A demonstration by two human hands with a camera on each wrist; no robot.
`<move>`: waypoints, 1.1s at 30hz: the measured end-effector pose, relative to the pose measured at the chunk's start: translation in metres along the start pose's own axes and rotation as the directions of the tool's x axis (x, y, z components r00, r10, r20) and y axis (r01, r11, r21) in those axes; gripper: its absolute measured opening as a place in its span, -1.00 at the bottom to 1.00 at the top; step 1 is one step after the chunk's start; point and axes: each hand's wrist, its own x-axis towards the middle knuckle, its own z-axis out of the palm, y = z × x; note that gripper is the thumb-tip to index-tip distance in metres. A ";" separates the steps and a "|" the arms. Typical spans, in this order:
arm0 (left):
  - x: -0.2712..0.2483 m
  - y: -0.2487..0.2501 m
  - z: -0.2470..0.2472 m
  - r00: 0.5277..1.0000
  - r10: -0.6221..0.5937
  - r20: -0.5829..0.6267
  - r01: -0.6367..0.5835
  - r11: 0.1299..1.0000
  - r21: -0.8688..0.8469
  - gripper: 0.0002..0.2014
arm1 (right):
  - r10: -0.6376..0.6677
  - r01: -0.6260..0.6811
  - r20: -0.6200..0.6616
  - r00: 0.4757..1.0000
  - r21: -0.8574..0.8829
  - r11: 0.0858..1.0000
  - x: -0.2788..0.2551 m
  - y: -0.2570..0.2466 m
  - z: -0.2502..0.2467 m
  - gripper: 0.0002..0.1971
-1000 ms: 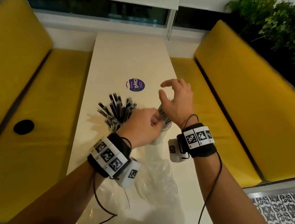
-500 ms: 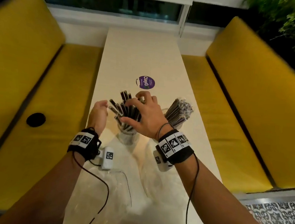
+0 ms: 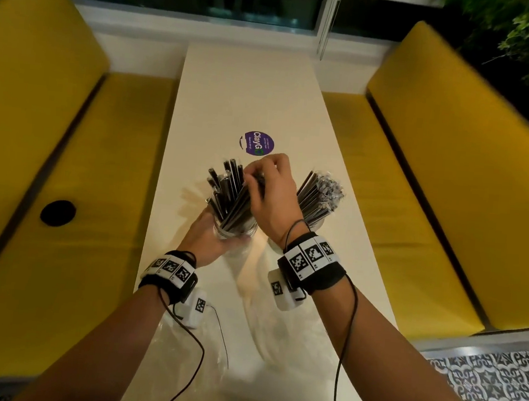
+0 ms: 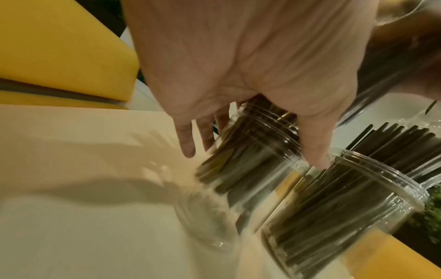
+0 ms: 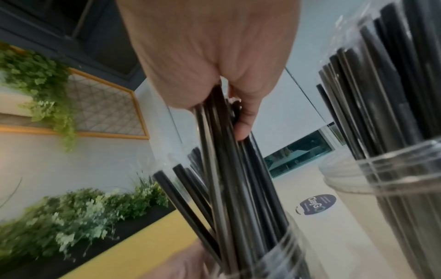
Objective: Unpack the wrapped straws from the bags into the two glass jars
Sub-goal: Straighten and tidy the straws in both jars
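Observation:
Two glass jars stand side by side mid-table, both full of black wrapped straws. My left hand (image 3: 210,238) grips the left jar (image 3: 235,229) low down; in the left wrist view the fingers and thumb (image 4: 312,151) wrap round its threaded neck (image 4: 253,151). My right hand (image 3: 267,187) reaches over and grips a bunch of the straws (image 3: 225,190) near their tops, seen close in the right wrist view as the straws (image 5: 226,160) run down into the jar (image 5: 281,253). The right jar (image 5: 405,188) with its straws (image 3: 319,194) stands untouched, partly hidden by my right wrist.
Empty clear plastic bags (image 3: 277,329) lie crumpled on the white table (image 3: 250,87) near its front edge. A purple round sticker (image 3: 257,142) sits just beyond the jars. Yellow benches (image 3: 434,183) flank the table on both sides; a black disc (image 3: 57,212) lies on the left one.
Both hands left the right jar and moved to the left one. My left hand now grips the left jar, and my right hand has closed on its straws.

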 end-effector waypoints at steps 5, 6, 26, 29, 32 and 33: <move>0.003 -0.003 0.002 0.999 0.040 0.002 -0.040 0.999 0.034 -0.48 | 0.183 -0.102 0.208 0.961 -0.348 0.932 0.000 -0.013 -0.014 -0.53; 0.004 -0.005 0.002 0.998 0.060 0.003 -0.060 0.998 0.033 -0.47 | 0.210 -0.104 0.234 0.949 -0.396 0.912 -0.001 -0.014 -0.016 -0.45; 0.019 -0.033 0.013 0.993 0.113 0.020 -0.113 0.993 0.042 -0.13 | -0.053 0.156 0.254 0.966 -0.403 0.902 0.007 -0.023 -0.008 -0.12; 0.020 -0.033 0.013 0.999 0.035 0.001 -0.035 0.999 0.014 -0.07 | -0.086 0.220 0.369 0.925 -0.339 0.915 0.006 -0.018 0.010 -0.43; 0.019 -0.035 0.013 1.000 0.002 -0.013 -0.002 1.000 0.026 0.05 | -0.093 0.112 0.152 0.984 -0.121 0.986 0.009 -0.015 0.008 -0.84; 0.020 -0.035 0.012 1.000 0.014 -0.013 -0.013 1.000 0.027 0.04 | -0.075 0.081 0.075 0.994 -0.081 0.993 0.010 -0.016 0.004 -0.89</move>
